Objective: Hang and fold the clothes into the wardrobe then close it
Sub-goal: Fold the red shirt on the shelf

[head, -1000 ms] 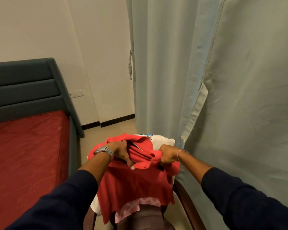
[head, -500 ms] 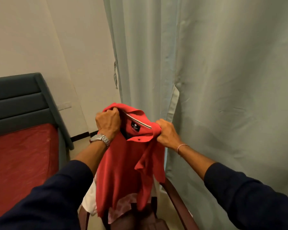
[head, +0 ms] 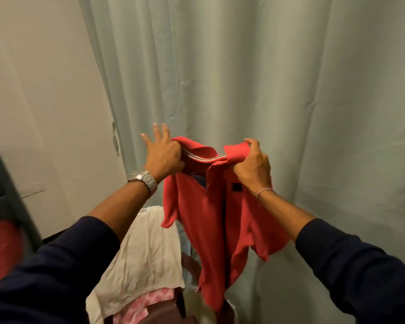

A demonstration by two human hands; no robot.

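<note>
A red polo shirt (head: 211, 220) hangs in the air in front of a pale green curtain, its collar up and its body and sleeves drooping. My left hand (head: 164, 155), with a metal watch on the wrist, holds the left end of the collar; three of its fingers stick out straight above the cloth. My right hand (head: 253, 164) grips the right end of the collar in curled fingers. No wardrobe or hanger is in view.
Below the shirt a white garment (head: 145, 251) and a pink patterned one (head: 147, 302) lie over a dark wooden chair (head: 189, 263). A bed with a red cover (head: 2, 244) and dark headboard (head: 0, 195) stands at the left. The curtain (head: 267, 78) fills the front and right.
Both hands have lifted the red shirt off the chair pile and raised it. The hands have moved apart, spreading the collar, and the left fingers have straightened.
</note>
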